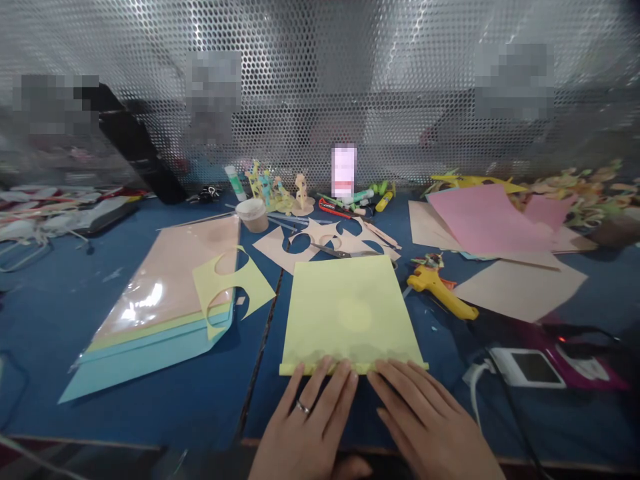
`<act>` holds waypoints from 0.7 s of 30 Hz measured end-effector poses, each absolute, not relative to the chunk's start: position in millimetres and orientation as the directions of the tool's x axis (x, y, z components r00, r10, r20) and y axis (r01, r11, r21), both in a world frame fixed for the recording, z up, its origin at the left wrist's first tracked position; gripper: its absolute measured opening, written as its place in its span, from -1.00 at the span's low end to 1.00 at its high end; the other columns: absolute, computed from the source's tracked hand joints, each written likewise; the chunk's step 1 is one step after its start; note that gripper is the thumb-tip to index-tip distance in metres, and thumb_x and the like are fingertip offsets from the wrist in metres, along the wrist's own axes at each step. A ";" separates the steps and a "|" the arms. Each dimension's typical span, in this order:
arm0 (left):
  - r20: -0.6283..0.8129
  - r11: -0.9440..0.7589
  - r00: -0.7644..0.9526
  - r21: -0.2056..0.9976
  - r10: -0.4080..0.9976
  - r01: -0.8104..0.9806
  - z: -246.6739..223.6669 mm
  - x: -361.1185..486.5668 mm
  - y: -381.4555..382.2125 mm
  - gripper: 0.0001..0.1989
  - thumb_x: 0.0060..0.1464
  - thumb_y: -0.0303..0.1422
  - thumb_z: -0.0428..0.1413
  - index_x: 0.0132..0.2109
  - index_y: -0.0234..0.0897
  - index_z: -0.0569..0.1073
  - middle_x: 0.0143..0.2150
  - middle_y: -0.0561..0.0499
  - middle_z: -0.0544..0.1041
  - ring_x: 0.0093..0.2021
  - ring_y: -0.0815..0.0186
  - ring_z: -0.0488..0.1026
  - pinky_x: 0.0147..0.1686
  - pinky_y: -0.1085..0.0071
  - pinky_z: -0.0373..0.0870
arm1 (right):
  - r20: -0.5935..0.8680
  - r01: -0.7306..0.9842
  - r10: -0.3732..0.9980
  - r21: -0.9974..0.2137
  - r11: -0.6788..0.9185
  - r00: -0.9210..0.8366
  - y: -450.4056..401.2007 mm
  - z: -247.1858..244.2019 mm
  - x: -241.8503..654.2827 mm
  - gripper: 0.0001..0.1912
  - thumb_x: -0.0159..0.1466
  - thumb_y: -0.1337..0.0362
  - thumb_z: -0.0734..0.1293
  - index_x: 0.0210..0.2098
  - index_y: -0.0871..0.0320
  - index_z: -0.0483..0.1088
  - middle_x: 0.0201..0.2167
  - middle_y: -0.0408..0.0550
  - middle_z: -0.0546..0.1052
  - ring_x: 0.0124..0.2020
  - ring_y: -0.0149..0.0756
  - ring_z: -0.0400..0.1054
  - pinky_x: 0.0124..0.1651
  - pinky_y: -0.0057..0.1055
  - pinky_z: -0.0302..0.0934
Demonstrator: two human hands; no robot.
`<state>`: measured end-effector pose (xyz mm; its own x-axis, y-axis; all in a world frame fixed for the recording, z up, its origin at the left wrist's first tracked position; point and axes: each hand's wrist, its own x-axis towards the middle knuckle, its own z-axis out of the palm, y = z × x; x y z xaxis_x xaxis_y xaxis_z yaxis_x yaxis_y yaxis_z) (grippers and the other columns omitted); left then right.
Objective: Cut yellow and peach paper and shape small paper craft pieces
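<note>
A pale yellow sheet of paper [350,300] lies flat in front of me, its near edge turned into a narrow fold or roll. My left hand [313,420] rests its outstretched fingertips on the left half of that edge; a ring is on one finger. On the right half, the fingers of my right hand [425,413] lie side by side, also stretched out. Both thumbs are partly or wholly hidden below. Just beyond the sheet, scissors [343,253] lie on cream paper offcuts [273,248] with round holes. A yellow glue gun [443,291] is right of the sheet.
Left are a plastic-wrapped paper pack [175,267] and a yellow offcut [203,283]. Behind stand a tub [252,215], a glue stick [235,183] and small paper figures; a red cutter [336,208] lies nearby. Pink paper [493,220] and a cabled white device [527,368] are right.
</note>
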<state>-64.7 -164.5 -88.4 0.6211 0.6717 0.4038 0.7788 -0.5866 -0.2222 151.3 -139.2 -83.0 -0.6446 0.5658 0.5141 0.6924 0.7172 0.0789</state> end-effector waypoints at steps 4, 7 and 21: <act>0.407 -0.574 0.610 -0.224 0.679 0.788 -90.0 -64.3 -165.6 -0.37 0.16 0.10 -0.14 0.13 -0.25 0.42 0.19 0.02 0.40 0.34 0.13 -0.04 0.33 0.20 -0.30 | 0.498 0.691 0.570 0.084 0.718 -0.653 -138.4 -83.3 151.9 -0.67 0.39 0.28 0.10 -0.01 0.16 0.43 -0.06 -0.07 0.56 -0.03 -0.29 0.41 0.00 -0.34 0.24; 0.403 -0.573 0.611 -0.227 0.681 0.788 -89.3 -64.2 -166.1 -0.38 0.16 0.09 -0.13 0.13 -0.25 0.42 0.18 0.04 0.40 0.35 0.13 -0.07 0.33 0.20 -0.33 | 0.491 0.684 0.566 0.086 0.724 -0.662 -138.2 -84.7 151.9 -0.67 0.39 0.28 0.11 0.00 0.16 0.43 -0.06 -0.07 0.56 -0.03 -0.29 0.40 0.01 -0.33 0.24; 0.389 -0.565 0.597 -0.208 0.701 0.799 -89.3 -66.0 -167.1 -0.34 0.15 0.11 -0.14 0.17 -0.24 0.37 0.21 0.00 0.37 0.32 0.11 -0.01 0.32 0.18 -0.34 | 0.501 0.710 0.588 0.080 0.699 -0.635 -140.3 -85.6 149.2 -0.63 0.40 0.27 0.07 -0.02 0.17 0.44 -0.06 -0.09 0.56 -0.04 -0.27 0.41 -0.02 -0.31 0.25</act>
